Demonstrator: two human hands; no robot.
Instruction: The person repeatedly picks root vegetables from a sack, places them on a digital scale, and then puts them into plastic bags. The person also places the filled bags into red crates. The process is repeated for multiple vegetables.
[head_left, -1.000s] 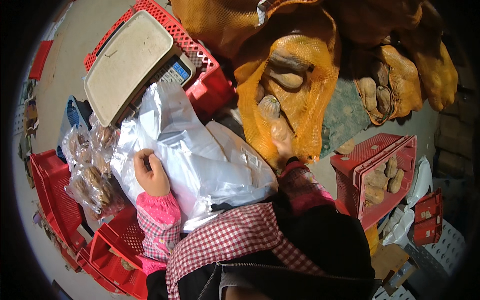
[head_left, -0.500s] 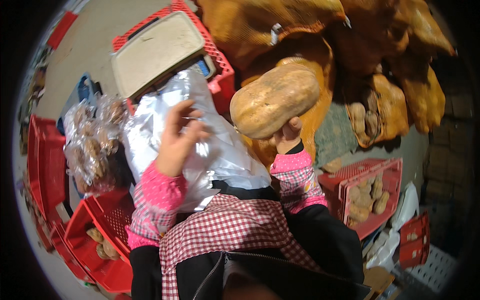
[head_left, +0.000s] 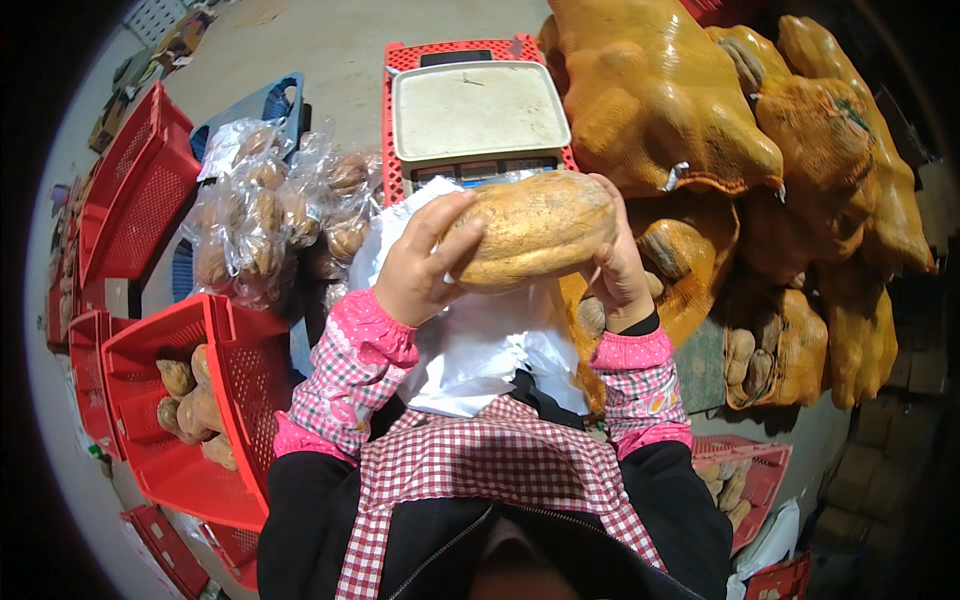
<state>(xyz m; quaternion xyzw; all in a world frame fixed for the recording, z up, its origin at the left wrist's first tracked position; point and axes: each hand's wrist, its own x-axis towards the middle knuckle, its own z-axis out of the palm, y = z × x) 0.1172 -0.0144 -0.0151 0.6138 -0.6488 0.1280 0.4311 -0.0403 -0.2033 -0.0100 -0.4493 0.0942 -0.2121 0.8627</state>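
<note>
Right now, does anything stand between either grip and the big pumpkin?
Nothing visible does: the left grip touches the left end of the pumpkin, the right grip its right end. The white plastic shows below them, not between.

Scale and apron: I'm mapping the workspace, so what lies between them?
In the head view, the squash, held by the left hand and right hand, and white plastic lie between the scale and apron.

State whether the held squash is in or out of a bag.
Out: the squash, gripped between the left hand and right hand, shows bare skin, nothing wrapped around it.
</note>
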